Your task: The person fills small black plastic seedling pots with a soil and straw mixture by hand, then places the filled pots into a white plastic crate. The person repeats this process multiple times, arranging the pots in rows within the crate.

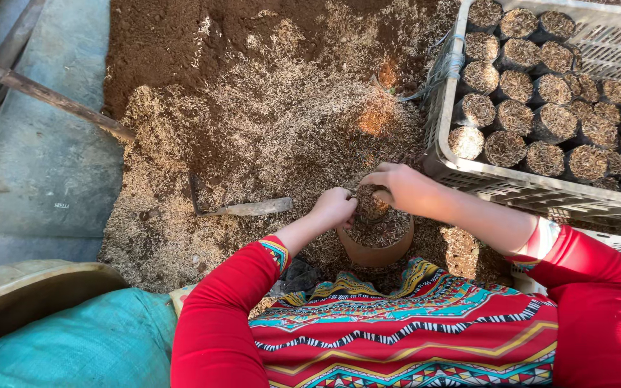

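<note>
Pot [376, 251] sits at lower centre of the frame, between the two arms, just above the patterned lap. It stands upright, mouth facing up toward the camera, long axis vertical; nearly full of husk mix.

Left hand [333, 208] is curled into a loose fist at the pot's left rim, closed on a pinch of mix, as far as shows. Right hand [404, 188] is cupped over the top right of the rim, fingers bent down into the fill; whether it grips the rim I cannot tell.

Risks, as I judge them: pressing off-centre may tip the pot toward the lap; overfilling would spill mix over the rim. The trowel [242, 208] lies left of the hands, the crate [445, 115] of filled pots at upper right.
</note>
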